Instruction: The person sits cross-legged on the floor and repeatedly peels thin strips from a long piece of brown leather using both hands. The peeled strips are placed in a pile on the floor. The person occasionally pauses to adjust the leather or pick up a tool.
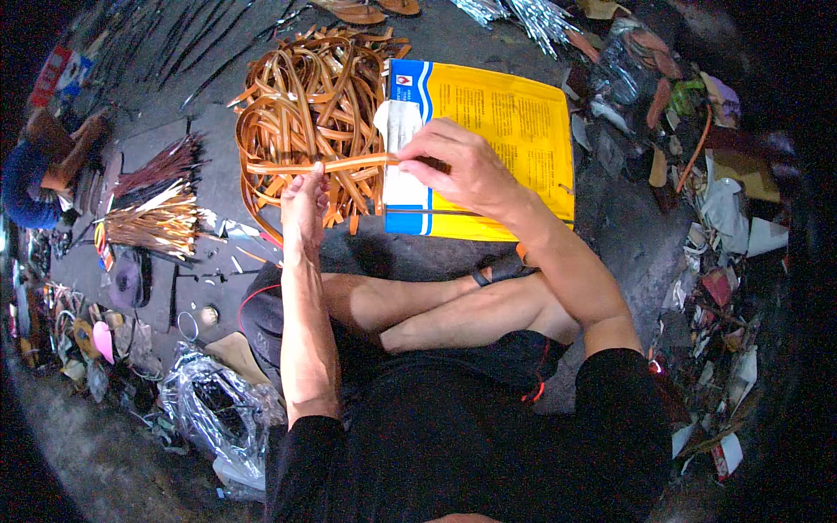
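Key relation: the brown strip (pixel 357 163) runs crosswise between our two hands, long axis left to right, roughly level and close to straight. Our left hand (pixel 304 199) is below it, thumb up against it; our right hand (pixel 466 172) meets it from the right, near the end we can see on that side. Both hands are on it, so neither is nearer. Leftward it seems to carry on past the left thumb over the tangled pile (pixel 309 91); exactly where it joins we can't tell. Its right end reaches the white-and-blue edge of the yellow sheet (pixel 527 105), just beside the pile.

Hands: left is closed, fingers curled, pinching the strip at the thumb. Right pinches it between thumb and forefinger, other fingers loosely bent; whether it hides anything else, we can't tell. Below the right hand, a thin dark strip (pixel 432 211) lies across the sheet, apart from the fingers.
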Available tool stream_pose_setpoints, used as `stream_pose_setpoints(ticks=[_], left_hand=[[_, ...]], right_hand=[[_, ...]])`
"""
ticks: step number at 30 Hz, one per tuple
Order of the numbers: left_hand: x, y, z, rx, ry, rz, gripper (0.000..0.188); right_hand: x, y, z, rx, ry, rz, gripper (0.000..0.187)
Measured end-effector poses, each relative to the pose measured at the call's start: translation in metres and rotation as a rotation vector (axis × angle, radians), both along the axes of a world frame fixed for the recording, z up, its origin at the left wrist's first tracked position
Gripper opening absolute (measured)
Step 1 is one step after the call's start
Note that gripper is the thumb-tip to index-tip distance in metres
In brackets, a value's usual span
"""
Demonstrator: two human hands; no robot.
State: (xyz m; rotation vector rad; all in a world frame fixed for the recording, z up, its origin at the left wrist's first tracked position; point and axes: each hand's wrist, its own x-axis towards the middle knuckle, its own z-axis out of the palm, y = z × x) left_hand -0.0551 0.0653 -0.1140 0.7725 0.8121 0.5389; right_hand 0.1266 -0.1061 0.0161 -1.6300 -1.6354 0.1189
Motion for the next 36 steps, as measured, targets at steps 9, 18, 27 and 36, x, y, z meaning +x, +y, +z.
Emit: stream_pose_setpoints(ticks=[9, 18, 27, 36], left_hand=[[-0.006, 0.012, 0.001, 0.089, 0.069, 0.073, 0.017], [-0.01, 0.024, 0.0, 0.126, 0.125, 0.097, 0.015], [-0.02, 0.034, -0.005, 0.067, 0.147, 0.126, 0.016], [-0.023, 0.063, 0.057, -0.031, -0.302, 0.118, 0.019]], right_hand=[[0.001, 0.0, -0.004, 0.009, -0.03, -0.025, 0.01], [0.004, 0.01, -0.007, 0.061, -0.084, 0.009, 0.009], [-0.002, 0.007, -0.004, 0.037, -0.165, -0.016, 0.009], [-0.021, -0.039, 0.014, -0.107, -0.359, -0.137, 0.029]])
